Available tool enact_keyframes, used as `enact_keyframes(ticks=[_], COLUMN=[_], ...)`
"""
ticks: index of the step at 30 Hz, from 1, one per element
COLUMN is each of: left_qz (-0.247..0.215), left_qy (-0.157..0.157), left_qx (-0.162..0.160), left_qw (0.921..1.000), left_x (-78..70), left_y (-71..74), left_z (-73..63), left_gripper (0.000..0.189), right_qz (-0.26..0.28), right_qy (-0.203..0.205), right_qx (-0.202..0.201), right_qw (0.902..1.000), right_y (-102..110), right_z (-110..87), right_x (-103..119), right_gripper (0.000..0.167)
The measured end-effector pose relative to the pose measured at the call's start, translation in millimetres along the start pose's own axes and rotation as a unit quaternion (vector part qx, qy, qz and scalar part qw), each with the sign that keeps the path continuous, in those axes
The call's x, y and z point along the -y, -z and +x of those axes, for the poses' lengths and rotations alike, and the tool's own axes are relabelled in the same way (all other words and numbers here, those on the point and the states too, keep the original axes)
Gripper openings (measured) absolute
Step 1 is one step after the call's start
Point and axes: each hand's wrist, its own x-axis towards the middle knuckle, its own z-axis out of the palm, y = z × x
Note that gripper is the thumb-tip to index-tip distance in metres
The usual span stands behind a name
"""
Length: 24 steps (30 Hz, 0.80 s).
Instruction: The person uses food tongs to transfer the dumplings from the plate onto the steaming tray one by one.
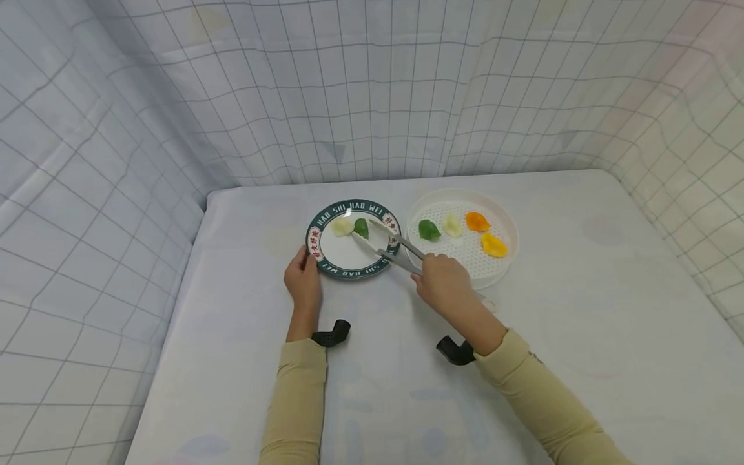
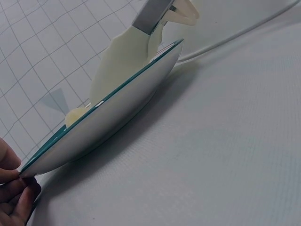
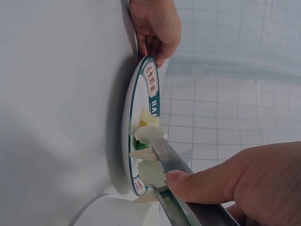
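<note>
My left hand pinches the left rim of a round white plate with a green lettered border. In the left wrist view, thumb and fingers clasp that rim from both sides. My right hand grips metal tongs with pale, broad tips, which reach over the plate. A green dumpling-shaped piece lies on the plate by the spread tips; whether they touch it I cannot tell. Beside it sits a cream dumpling-shaped piece. The right wrist view shows the green piece partly hidden behind the tips.
A round white perforated tray stands right of the plate. On it lie green, cream, orange and yellow pieces of similar shape. White cloth covers the table; checked curtains hang behind and at both sides.
</note>
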Motion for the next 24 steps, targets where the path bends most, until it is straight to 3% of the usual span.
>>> enact_keyframes(ticks=[10,24], left_qz=[-0.004,-0.006], left_qy=[-0.001,-0.003], left_qx=[-0.001,-0.001], left_qw=[1.0000,1.0000], left_x=[-0.4,0.9], left_y=[-0.7,-1.1], left_z=[-0.8,0.1], left_gripper=[0.042,0.041], right_qz=[0.008,0.007], right_qy=[-0.019,-0.008], right_qx=[0.017,-0.003], right_qw=[0.9996,0.9999], right_y=[-2,-8], right_z=[7.2,8.5], right_x=[7,6], right_gripper=[0.035,0.034])
